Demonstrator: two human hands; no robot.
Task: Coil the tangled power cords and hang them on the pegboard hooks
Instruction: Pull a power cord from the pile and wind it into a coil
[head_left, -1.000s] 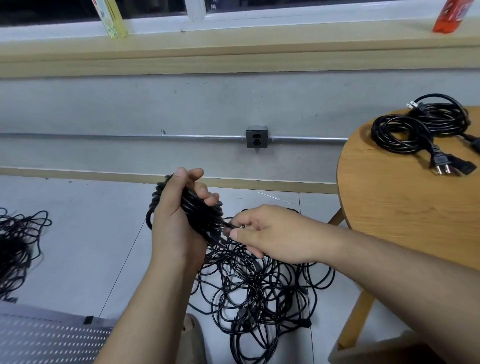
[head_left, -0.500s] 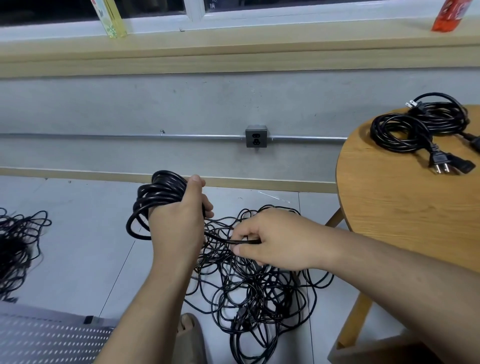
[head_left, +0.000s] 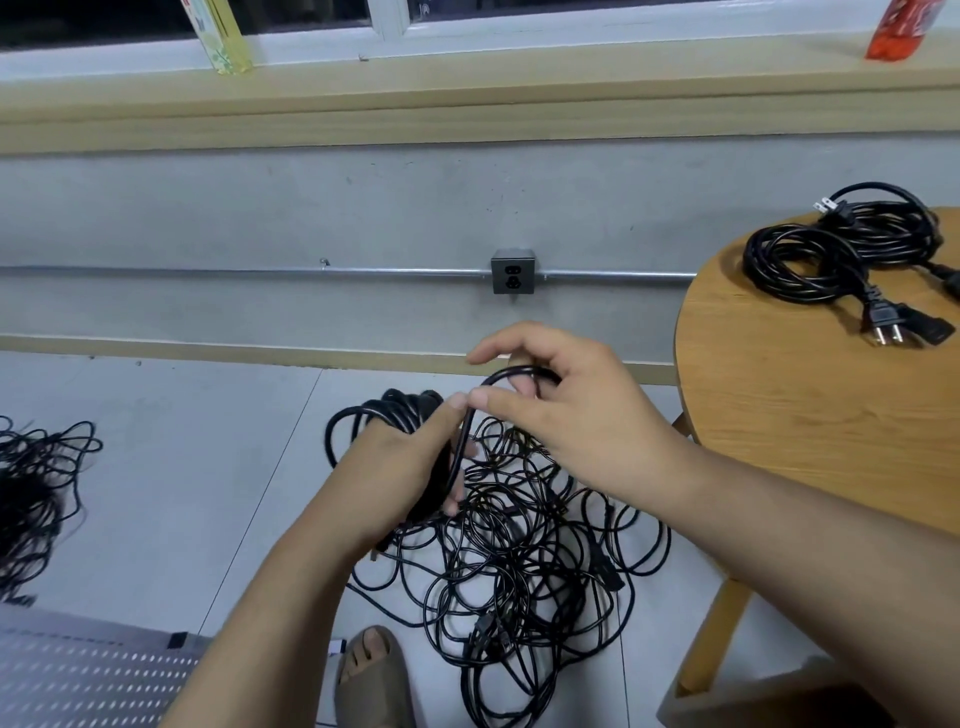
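Above the tangle (head_left: 519, 571): coil (head_left: 392, 408) clenched in left hand (head_left: 397, 470) over its left edge; next loop (head_left: 519, 371) pinched by right hand (head_left: 587, 421), arched upright over its far edge, thumbs touching; probable lay leftward onto coil.

Nothing can be read: markings on the orange bottle (head_left: 903, 31) and yellow carton (head_left: 222, 39) are blurred.
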